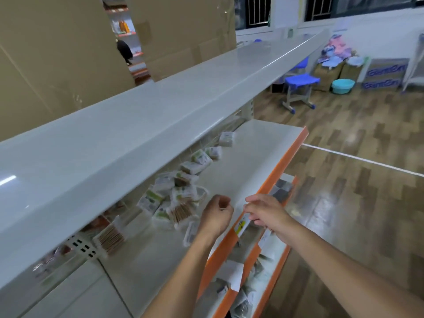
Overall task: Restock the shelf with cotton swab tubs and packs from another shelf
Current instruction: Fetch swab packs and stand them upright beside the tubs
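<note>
Under the wide white top board [142,111], on the white shelf [247,161] with the orange front edge [286,161]: cotton swab packs [169,198] lie heaped toward the back wall, a looser row trailing far-right, and one clear tub of wooden-stick swabs [110,237] sits near-left, blurred. Left hand [216,214] hovers above bare shelf just right of the heap, fingers curled loosely inward, holding nothing visible. Right hand [266,212] is at the orange edge, fingers bent over a yellow price label [242,224]; actual contact cannot be told. Hands near each other, not touching. Lower shelves [252,271], also orange-edged, hold grey packets. Far right on the wood floor: blue stool [300,80], teal basin [343,86].
</note>
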`<state>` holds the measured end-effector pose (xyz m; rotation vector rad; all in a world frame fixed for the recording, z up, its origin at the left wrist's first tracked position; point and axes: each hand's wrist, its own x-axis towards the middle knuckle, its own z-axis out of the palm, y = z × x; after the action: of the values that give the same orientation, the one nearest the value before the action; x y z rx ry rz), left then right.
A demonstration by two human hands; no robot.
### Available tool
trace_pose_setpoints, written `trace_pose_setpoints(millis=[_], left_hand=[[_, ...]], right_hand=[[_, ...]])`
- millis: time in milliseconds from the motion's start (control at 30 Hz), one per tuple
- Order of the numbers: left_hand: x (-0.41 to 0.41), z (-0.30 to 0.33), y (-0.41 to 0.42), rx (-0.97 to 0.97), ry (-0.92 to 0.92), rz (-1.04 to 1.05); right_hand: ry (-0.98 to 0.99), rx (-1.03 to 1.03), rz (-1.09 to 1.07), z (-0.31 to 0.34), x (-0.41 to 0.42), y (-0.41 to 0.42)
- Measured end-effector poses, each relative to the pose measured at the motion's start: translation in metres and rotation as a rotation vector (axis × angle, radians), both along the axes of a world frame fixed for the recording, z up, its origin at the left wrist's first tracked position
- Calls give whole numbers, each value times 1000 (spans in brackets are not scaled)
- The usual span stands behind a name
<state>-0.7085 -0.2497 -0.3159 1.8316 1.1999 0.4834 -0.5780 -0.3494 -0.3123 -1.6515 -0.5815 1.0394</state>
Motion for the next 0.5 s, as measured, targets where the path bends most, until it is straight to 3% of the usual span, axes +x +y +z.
trace_pose_setpoints(millis=[200,500], left_hand=[[40,-3,24,-5,17,79],[140,-17,50,-116,-106,330]], right_hand=[[-36,-13,62,-8,52,34],[-123,-34,242,-9,164,85]])
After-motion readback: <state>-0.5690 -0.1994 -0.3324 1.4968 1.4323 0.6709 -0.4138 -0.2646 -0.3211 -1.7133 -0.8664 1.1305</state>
